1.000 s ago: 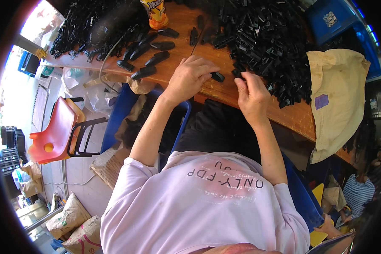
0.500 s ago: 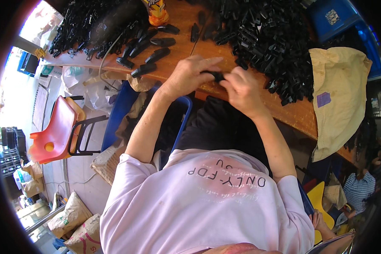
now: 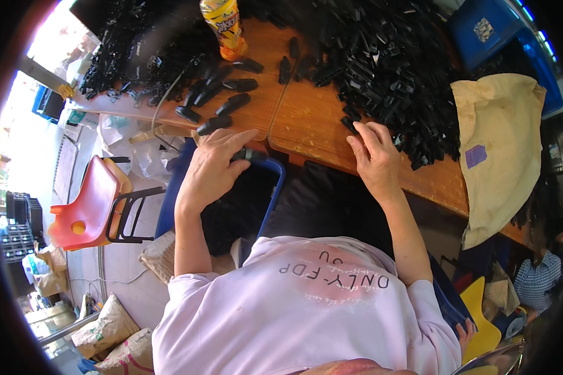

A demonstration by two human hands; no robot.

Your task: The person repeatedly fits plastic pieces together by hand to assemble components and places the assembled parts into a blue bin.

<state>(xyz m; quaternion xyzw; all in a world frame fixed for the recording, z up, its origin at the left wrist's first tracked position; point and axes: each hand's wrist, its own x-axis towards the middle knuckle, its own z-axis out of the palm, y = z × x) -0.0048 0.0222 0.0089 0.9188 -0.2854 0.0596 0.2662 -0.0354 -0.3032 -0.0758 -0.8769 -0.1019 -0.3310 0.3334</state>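
Note:
My left hand (image 3: 214, 164) is over the rim of a blue bin (image 3: 275, 187) at the table's front edge, fingers stretched and thumb apart, with no part in its grasp. A small greyish shape under its fingers is too hidden to name. My right hand (image 3: 376, 156) is at the near left edge of a large heap of black plastic parts (image 3: 394, 75). Its thumb and forefinger close around the end of one black plastic part (image 3: 349, 125). Several similar, longer black parts (image 3: 233, 103) lie spread on the wooden table (image 3: 313, 119), just beyond my left hand.
An orange-labelled bottle (image 3: 225, 31) stands by a second dark heap (image 3: 137, 56) at the far left. A tan cloth sack (image 3: 503, 150) hangs over the right table edge, near a blue crate (image 3: 488, 31). A red chair (image 3: 91, 203) stands left; a person in checks (image 3: 537, 281) is at right.
My hands were together over the table edge, working on a small black part. They have separated: the left moved down-left to the bin and opened, the right moved to the heap.

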